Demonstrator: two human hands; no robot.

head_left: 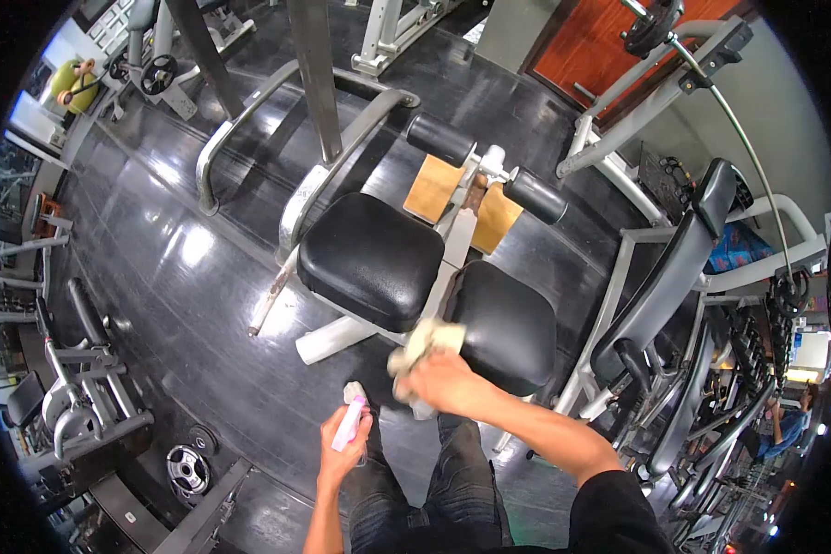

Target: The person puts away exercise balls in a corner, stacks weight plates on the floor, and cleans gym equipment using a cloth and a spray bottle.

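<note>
My right hand (pixel 441 380) is closed on a pale yellowish cloth (pixel 429 343), slightly blurred, at the near edge of the bench between its two black pads. The left black pad (pixel 371 260) and the right black pad (pixel 505 325) sit on a light metal frame. Lower down, my left hand (pixel 342 443) grips a small bottle with a white and pink top (pixel 349 423), held in front of my legs.
Black foam rollers (pixel 440 138) and wooden plates (pixel 434 187) are at the bench's far end. A padded seat machine (pixel 660 277) stands to the right. Weight plates (pixel 187 469) lie at lower left. A person in blue (pixel 785 427) is at far right.
</note>
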